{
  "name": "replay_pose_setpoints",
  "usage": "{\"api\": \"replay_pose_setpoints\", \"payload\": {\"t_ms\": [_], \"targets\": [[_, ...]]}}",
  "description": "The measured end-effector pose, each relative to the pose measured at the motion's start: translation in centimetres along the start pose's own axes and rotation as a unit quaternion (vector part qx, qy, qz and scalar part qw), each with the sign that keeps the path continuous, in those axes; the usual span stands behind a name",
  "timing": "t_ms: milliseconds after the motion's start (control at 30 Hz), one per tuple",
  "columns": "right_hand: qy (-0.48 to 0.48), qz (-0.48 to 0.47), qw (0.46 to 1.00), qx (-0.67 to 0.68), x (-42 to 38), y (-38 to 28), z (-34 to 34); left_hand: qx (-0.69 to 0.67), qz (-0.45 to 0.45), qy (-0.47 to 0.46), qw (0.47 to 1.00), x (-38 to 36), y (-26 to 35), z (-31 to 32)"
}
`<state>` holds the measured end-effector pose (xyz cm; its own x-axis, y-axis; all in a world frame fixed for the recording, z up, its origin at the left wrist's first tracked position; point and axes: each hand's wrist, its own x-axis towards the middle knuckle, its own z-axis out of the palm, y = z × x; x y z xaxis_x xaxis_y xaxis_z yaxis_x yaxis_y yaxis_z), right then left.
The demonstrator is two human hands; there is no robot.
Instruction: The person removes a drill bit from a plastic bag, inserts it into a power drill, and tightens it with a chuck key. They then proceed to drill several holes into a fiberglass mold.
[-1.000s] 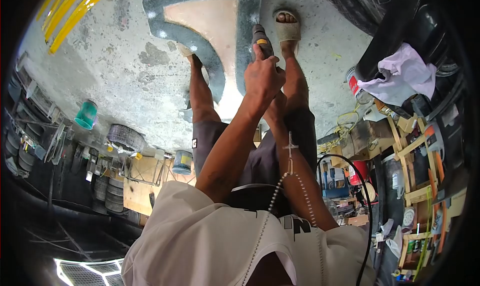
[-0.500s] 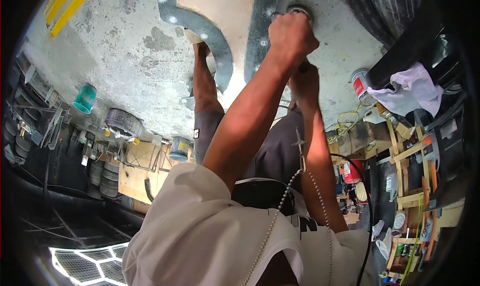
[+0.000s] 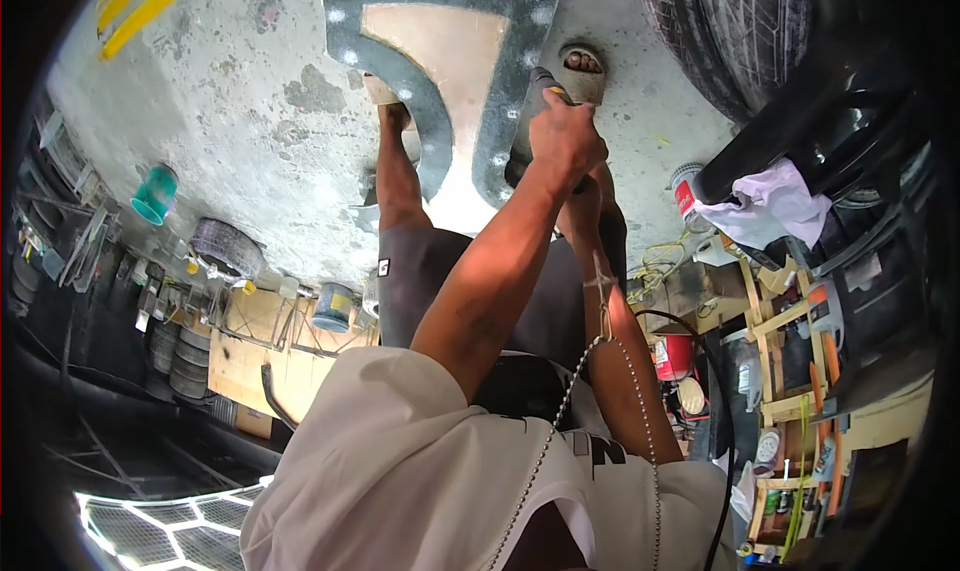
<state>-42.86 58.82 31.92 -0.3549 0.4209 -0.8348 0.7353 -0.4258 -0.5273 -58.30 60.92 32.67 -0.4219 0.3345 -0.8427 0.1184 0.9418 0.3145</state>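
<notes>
My left hand [image 3: 565, 141] is closed around a black hand-held tool [image 3: 545, 78] with a small yellow mark, which looks like a drill or sander. The tool's dark end points forward along the right edge of a flat panel [image 3: 455, 121]. This panel has a pale middle, a dark grey border with whitish spots and a curved cut-out on its left. Below and partly behind the left hand, my right hand [image 3: 580, 211] is at the tool's lower part; its fingers are mostly hidden. My sandalled right foot [image 3: 583, 71] stands close beside the tool.
The concrete floor [image 3: 250, 121] is worn. Large tires [image 3: 735, 41] lie at upper right, near a white cloth [image 3: 770, 206] and a paint can [image 3: 686, 186]. A teal container [image 3: 155, 193] and a bucket [image 3: 331, 307] stand to the left. A black cable [image 3: 715, 361] runs beside me.
Both hands have drawn back towards my body, showing the tool's front end and my right foot. The panel and surroundings have shifted in view as my head moved.
</notes>
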Motion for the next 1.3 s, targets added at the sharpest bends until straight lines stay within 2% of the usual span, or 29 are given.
{"api": "replay_pose_setpoints", "payload": {"t_ms": [100,200,267,367,467,567,800,1000,1033,1100,1200,1300], "targets": [[0.022,-0.009,1.000,-0.016,-0.7,-2.1,0.0,0.027,-0.012,-0.085,0.996,0.6,0.9,-1.3],[-0.003,0.014,1.000,-0.013,-0.4,-2.4,-0.1,0.016,-0.020,-0.103,0.994,0.7,1.1,-1.9],[-0.006,0.028,0.999,-0.015,-0.1,-2.2,0.0,0.022,-0.012,-0.087,0.996,1.0,1.1,-1.7],[0.021,0.017,0.998,0.056,0.0,-1.8,0.5,0.044,0.000,-0.049,0.998,1.6,0.3,-0.1],[0.021,0.046,0.997,-0.054,-0.1,-2.0,0.7,0.050,0.003,-0.046,0.998,2.1,-0.4,0.4],[-0.001,0.083,0.994,-0.073,-0.2,-2.3,1.3,0.032,-0.001,-0.045,0.998,1.8,-1.3,-0.2],[0.031,-0.050,0.996,-0.062,0.1,-0.4,3.4,-0.027,-0.034,-0.051,0.998,0.8,-3.4,-1.9],[0.012,-0.028,0.998,-0.052,1.2,1.7,2.6,-0.008,-0.037,-0.059,0.998,1.0,-1.9,-2.8],[0.007,-0.009,0.999,-0.040,2.3,4.6,2.6,-0.007,-0.035,-0.057,0.998,1.1,-1.9,-2.8],[0.001,-0.014,0.998,-0.055,2.4,5.2,2.5,-0.004,-0.036,-0.055,0.998,1.1,-2.1,-2.6],[0.002,-0.058,0.995,-0.079,1.1,1.0,2.2,-0.009,-0.041,-0.056,0.998,1.1,-2.0,-2.7],[0.000,-0.028,0.999,-0.020,0.7,0.0,2.2,-0.006,-0.036,-0.064,0.997,1.2,-2.0,-2.6]]}}
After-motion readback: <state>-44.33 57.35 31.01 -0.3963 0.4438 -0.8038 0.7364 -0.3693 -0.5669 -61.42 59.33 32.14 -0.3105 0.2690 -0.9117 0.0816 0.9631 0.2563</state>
